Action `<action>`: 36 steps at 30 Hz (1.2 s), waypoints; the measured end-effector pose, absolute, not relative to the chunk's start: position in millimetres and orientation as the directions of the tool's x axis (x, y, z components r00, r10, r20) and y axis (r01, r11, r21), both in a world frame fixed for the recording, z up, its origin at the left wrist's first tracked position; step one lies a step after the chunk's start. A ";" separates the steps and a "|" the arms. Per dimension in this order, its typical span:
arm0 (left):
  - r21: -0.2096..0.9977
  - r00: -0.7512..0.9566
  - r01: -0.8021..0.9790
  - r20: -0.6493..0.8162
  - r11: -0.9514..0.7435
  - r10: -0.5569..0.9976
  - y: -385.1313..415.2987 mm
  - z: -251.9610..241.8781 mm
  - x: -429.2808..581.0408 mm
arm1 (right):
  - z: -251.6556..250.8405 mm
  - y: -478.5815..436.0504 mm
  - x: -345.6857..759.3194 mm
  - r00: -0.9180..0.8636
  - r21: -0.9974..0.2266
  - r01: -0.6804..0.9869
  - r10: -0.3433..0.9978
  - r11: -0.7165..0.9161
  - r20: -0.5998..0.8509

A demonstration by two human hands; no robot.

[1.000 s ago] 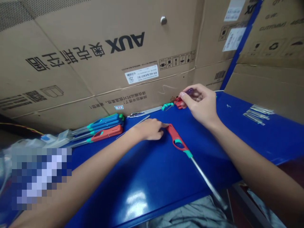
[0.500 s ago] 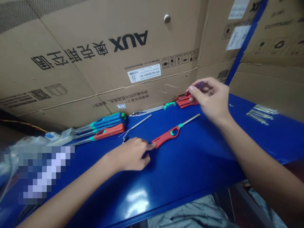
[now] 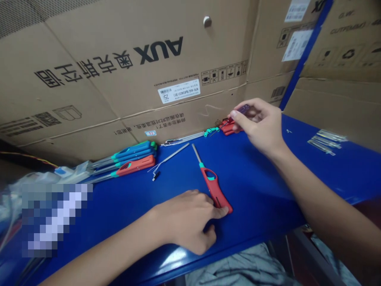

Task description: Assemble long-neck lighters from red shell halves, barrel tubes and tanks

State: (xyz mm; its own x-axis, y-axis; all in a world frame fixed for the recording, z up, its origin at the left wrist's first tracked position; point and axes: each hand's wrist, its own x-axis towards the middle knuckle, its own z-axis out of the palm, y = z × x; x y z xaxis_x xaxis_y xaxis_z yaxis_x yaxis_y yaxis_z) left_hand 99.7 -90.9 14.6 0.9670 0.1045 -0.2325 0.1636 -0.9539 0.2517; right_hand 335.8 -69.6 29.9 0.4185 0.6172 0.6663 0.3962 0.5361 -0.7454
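A red gas lighter with a green trigger and a metal barrel lies on the blue table, its barrel pointing away from me. My left hand is bent over the handle's near end, the index finger pressing on it and the thumb curled in below. Raised over the right side, my right hand is closed around a screwdriver with a purple, see-through handle; its thin shaft points down to the left. Left of the lighter lie a loose metal tube and a small black part with white wires.
Several blue and red lighters are stacked at the left. By the cardboard wall lie more metal tubes, green pieces and red handle shells. Clear thin parts lie far right on the blue table.
My left hand has moved right and toward me, turning the red lighter so its barrel now points away instead of to the right. My right hand has shifted slightly left with the screwdriver.
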 end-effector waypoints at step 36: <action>0.128 0.999 0.004 -0.036 -0.992 0.000 -68.1 -10.6 173.0 | 29.6 -69.3 333.6 0.428 -0.760 0.431 0.632 0.486 0.647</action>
